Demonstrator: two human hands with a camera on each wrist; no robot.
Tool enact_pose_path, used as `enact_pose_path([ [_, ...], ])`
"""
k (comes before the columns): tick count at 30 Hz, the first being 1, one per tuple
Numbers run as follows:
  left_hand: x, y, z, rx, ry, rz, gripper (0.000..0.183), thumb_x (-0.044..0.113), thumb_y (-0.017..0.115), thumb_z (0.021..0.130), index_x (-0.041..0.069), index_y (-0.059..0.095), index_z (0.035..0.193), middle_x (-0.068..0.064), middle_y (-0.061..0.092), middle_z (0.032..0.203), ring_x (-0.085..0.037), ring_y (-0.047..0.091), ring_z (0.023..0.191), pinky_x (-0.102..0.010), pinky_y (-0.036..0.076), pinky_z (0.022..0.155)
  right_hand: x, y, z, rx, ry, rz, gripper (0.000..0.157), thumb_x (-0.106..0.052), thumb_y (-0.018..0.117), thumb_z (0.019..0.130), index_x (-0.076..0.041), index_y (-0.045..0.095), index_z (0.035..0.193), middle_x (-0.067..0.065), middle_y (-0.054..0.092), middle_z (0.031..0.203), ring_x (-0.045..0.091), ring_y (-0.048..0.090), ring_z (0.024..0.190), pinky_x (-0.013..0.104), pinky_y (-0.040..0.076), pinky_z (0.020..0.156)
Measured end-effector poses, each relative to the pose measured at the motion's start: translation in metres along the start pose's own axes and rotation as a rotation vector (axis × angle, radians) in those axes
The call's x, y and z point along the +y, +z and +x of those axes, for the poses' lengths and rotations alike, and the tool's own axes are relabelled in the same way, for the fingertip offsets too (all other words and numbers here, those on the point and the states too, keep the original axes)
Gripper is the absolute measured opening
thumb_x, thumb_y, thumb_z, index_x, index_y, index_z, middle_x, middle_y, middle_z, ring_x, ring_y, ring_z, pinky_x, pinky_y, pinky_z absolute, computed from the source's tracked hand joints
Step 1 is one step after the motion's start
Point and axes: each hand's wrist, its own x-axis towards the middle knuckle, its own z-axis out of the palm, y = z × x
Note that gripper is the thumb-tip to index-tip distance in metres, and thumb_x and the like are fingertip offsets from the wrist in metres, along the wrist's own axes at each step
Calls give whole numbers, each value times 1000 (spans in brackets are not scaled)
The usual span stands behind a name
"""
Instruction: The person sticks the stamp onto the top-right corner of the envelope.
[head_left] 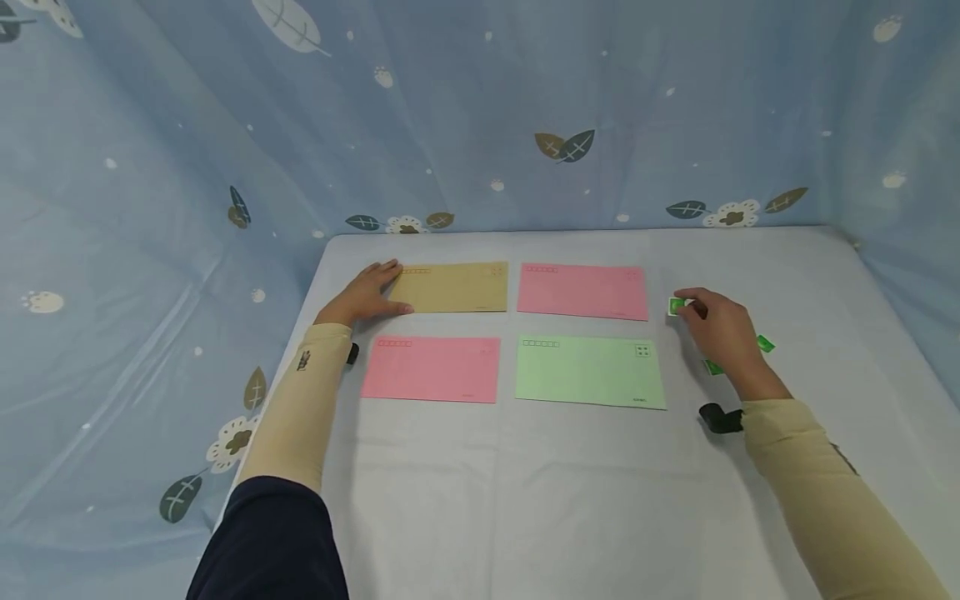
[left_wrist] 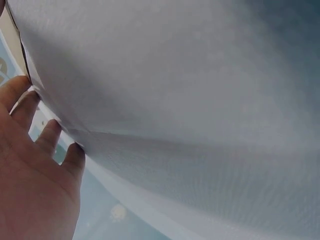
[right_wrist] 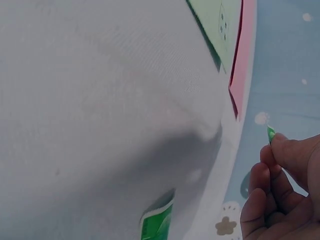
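My left hand (head_left: 367, 293) rests at the left edge of a tan envelope (head_left: 453, 292), fingers spread at its upper corner and thumb at its lower one. In the left wrist view the fingertips (left_wrist: 75, 150) lie along the table edge. My right hand (head_left: 720, 332) pinches a small green stamp with a white border (head_left: 675, 307) between thumb and forefinger, right of the upper pink envelope (head_left: 582, 292). The right wrist view shows this stamp (right_wrist: 270, 133) edge-on, raised above the table. Two more green stamps (head_left: 766, 343) (head_left: 712, 367) lie near the right hand.
A second pink envelope (head_left: 431, 371) and a light green envelope (head_left: 585, 373) form the nearer row on the white-covered table (head_left: 600, 500). A blue patterned curtain (head_left: 450, 108) hangs behind and at the sides. Black wrist-worn pieces (head_left: 720, 418) show at both wrists.
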Motion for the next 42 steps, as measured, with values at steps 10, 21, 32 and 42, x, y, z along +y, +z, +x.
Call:
enact_pose_path([
  [10,-1,2,4,-10,-6,19,106,53,76,87,9,17,164,-10,7,171,-37,-3,156,-58,7,124,-9,4,3,-3,-24,-1,33,-14,55,105,-2,61,135,18,60,98,30,51,84,40,42,65],
  [21,3,1,3,-2,-1,32,104,49,77,88,7,18,163,-13,9,170,-39,0,156,-58,8,124,-17,9,8,-27,-48,28,34,-15,55,106,-2,60,137,19,60,100,31,52,85,40,45,66],
  [32,1,1,4,-5,2,21,106,53,76,87,8,18,163,-12,9,171,-38,0,156,-58,9,124,-30,15,11,-45,-74,47,33,-15,55,105,-3,61,136,17,60,97,28,51,77,36,43,57],
  [42,1,1,4,3,-1,14,106,52,78,86,8,19,163,-12,10,171,-38,-1,156,-57,8,125,-45,19,13,-42,-131,76,33,-15,55,106,-1,63,134,16,60,93,27,51,77,36,41,59],
])
